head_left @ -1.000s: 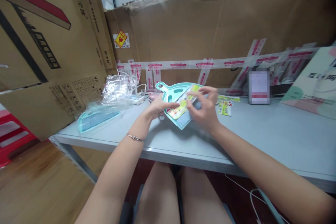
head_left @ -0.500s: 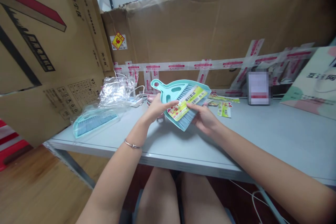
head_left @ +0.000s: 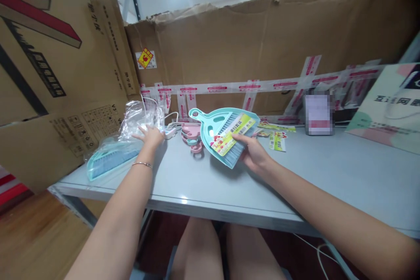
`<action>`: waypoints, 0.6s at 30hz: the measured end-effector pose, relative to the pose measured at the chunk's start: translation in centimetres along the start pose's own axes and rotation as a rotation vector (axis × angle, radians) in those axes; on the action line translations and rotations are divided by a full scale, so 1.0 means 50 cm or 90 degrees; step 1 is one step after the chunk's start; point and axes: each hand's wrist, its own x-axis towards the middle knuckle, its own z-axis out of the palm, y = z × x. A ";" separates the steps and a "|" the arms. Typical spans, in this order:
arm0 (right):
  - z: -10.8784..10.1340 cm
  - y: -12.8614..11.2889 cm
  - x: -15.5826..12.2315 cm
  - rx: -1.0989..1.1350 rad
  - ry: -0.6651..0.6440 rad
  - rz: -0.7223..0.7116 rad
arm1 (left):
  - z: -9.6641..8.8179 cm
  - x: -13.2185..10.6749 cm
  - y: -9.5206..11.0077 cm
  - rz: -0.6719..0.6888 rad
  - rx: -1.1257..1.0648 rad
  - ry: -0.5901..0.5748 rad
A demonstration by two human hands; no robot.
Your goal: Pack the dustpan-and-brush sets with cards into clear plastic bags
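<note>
My right hand (head_left: 255, 152) grips the lower right side of a mint-green dustpan (head_left: 210, 126), thumb on top. A blue-bristled brush (head_left: 233, 154) lies in the pan, with a yellow-green label card (head_left: 229, 136) across it. The dustpan is held above the table, handle pointing to the upper left. My left hand (head_left: 151, 136) is stretched out with fingers spread, at crumpled clear plastic wrap (head_left: 133, 118); whether it touches the wrap I cannot tell. Below it on the left lies another dustpan and brush set (head_left: 110, 161) in a clear bag.
Pink and mint dustpans (head_left: 190, 131) are stacked behind the held one. Label cards (head_left: 277, 141) lie to the right. A blurred upright device (head_left: 318, 113) and a printed board (head_left: 387, 105) stand at the back right. Cardboard (head_left: 213, 48) walls the table (head_left: 328, 175). A white power strip (head_left: 170, 133) sits behind.
My left hand has let go of the dustpan and moved left to the plastic wrap. My right hand keeps hold of the dustpan, which is about where it was.
</note>
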 end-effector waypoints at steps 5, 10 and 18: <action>-0.002 0.001 -0.002 -0.007 -0.014 -0.026 | -0.016 -0.028 0.036 0.100 -0.074 0.067; 0.004 -0.022 -0.023 -0.041 -0.018 -0.040 | -0.042 -0.097 0.132 0.304 0.043 0.051; -0.072 -0.056 -0.187 -0.009 0.158 -0.065 | -0.076 -0.258 0.200 0.575 -0.080 0.134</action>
